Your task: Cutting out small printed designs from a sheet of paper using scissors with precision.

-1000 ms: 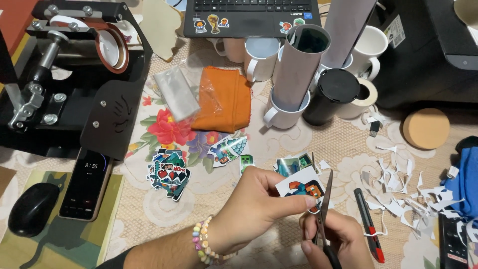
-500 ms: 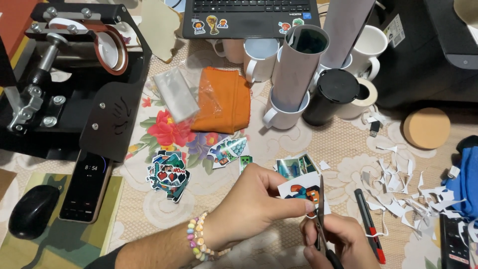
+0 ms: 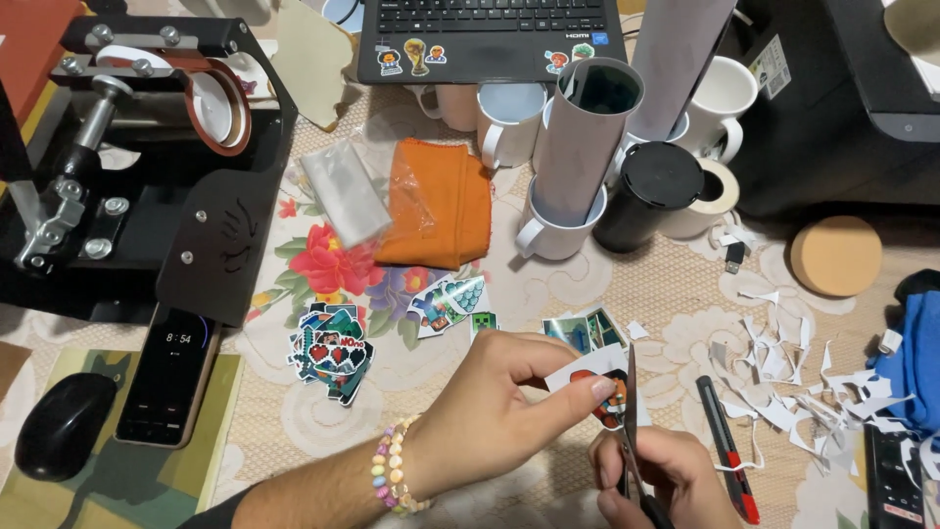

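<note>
My left hand [image 3: 494, 411], with a bead bracelet on the wrist, pinches a small printed sticker sheet [image 3: 599, 384] between thumb and fingers. My right hand [image 3: 658, 478] grips a pair of scissors [image 3: 632, 431] whose blades point upward against the sticker's right edge. A pile of cut stickers [image 3: 331, 351] lies to the left of my hands. More cut stickers [image 3: 448, 299] and small printed pieces [image 3: 584, 328] lie just beyond them.
A black mug heat press [image 3: 137, 157] stands at the left, with a phone [image 3: 164, 377] and mouse [image 3: 64, 423] below it. White mugs [image 3: 553, 220], a paper roll, an orange cloth [image 3: 436, 201] and a laptop [image 3: 490, 34] fill the back. Paper scraps [image 3: 783, 377] and a red utility knife [image 3: 727, 451] lie at the right.
Both hands have shifted slightly with the sticker, and the scissors have turned more upright along the sticker's right edge. Nothing else on the table has moved.
</note>
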